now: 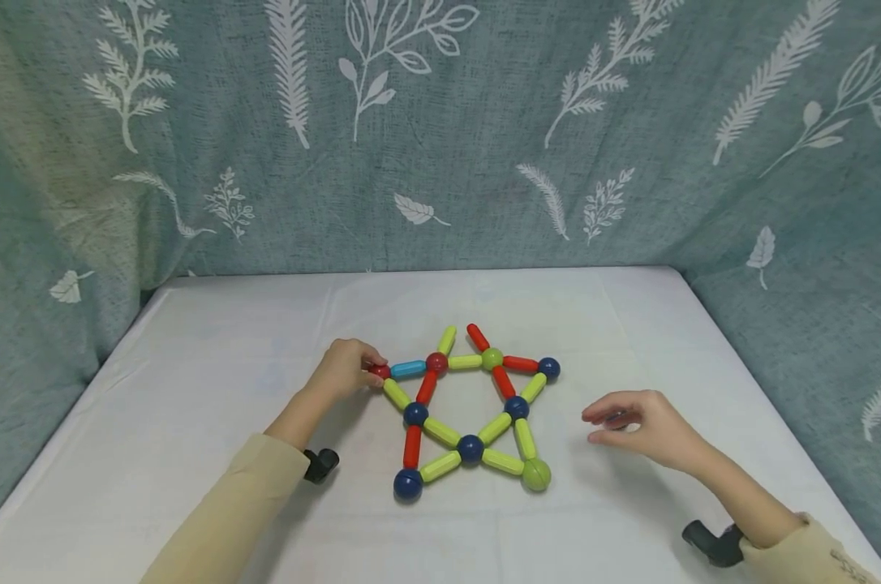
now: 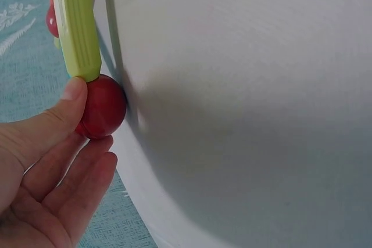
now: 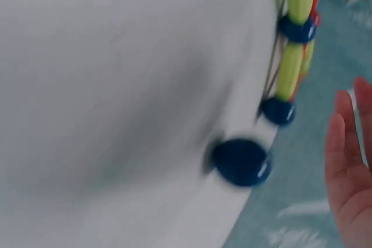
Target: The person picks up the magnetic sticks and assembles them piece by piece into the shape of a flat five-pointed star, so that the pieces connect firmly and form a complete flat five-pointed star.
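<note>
A flat star-like frame of magnetic rods and balls [image 1: 470, 448] lies on the white table. My left hand [image 1: 345, 369] pinches the red ball [image 2: 103, 107] at its left corner between thumb and fingers. From that ball run a blue rod [image 1: 409, 369] and a yellow-green rod [image 2: 79, 30]. At the far side, a yellow-green rod [image 1: 447, 339] and a red rod [image 1: 477, 337] each have one free end. My right hand [image 1: 648, 426] hovers right of the frame, fingers loosely extended and holding nothing. The right wrist view shows a separate, blurred blue ball [image 3: 241, 162] near this hand; the head view hardly shows it.
The white cloth-covered table [image 1: 192, 422] meets a green-blue leaf-patterned curtain [image 1: 440, 203] along its back and sides. A black wrist device [image 1: 322, 465] sits on the left wrist, another black device [image 1: 714, 543] on the right.
</note>
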Demonstrator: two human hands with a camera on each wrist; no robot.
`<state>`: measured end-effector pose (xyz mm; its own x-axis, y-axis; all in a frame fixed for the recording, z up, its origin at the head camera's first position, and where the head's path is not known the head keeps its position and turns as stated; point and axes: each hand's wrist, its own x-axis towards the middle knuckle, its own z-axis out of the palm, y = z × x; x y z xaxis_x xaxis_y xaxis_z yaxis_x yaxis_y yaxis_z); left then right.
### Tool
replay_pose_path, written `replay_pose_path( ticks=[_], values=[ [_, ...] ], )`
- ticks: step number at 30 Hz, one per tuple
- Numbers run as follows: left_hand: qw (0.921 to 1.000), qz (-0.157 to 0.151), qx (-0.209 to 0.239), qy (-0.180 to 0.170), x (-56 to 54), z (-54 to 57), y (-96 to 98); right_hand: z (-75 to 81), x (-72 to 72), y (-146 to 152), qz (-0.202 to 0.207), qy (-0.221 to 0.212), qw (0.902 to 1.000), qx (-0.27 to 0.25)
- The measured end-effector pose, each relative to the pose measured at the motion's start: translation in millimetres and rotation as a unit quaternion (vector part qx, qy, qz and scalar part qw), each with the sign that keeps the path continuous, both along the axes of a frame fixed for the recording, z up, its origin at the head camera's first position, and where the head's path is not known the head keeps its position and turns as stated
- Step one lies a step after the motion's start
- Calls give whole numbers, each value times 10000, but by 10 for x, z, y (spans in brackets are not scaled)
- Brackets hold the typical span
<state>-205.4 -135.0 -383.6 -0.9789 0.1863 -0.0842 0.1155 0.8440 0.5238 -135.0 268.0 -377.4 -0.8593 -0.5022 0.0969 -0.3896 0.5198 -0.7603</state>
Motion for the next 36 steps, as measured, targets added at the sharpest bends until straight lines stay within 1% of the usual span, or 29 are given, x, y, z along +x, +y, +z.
replay_pose_path(
  ticks=[3,6,9,11,14,17,20,24,28,31,36],
  values=[
    [10000,-19,-12,33,3,-9,0,-14,-35,170,-236,214,9993,-184],
    [10000,-1,5,43,0,-17,-3,-39,-81,303,-440,161,9987,-193],
    [10000,14,11,55,-6,-20,-11,-72,-151,402,-383,-117,9991,-168],
    [10000,7,7,57,-7,-22,-12,-99,-204,456,-248,-379,9989,-129],
    [10000,-1,-10,60,-7,-28,-13,-142,-277,516,-43,-786,9969,20],
    [10000,-1,-4,58,-3,-31,-14,-189,-333,551,49,-1052,9941,250],
    [10000,9,31,44,0,-31,-23,-224,-368,555,33,-1184,9921,420],
    [10000,-13,60,15,4,-31,-37,-232,-385,522,-65,-1325,9898,528],
    [10000,-35,71,-6,9,-22,-32,-199,-400,467,-94,-1286,9899,580],
    [9999,-40,121,-43,13,-20,-4,-165,-435,400,-111,-1203,9913,517],
    [9998,-154,114,19,7,-21,75,-99,-563,219,-143,-1129,9929,334]
  ],
)
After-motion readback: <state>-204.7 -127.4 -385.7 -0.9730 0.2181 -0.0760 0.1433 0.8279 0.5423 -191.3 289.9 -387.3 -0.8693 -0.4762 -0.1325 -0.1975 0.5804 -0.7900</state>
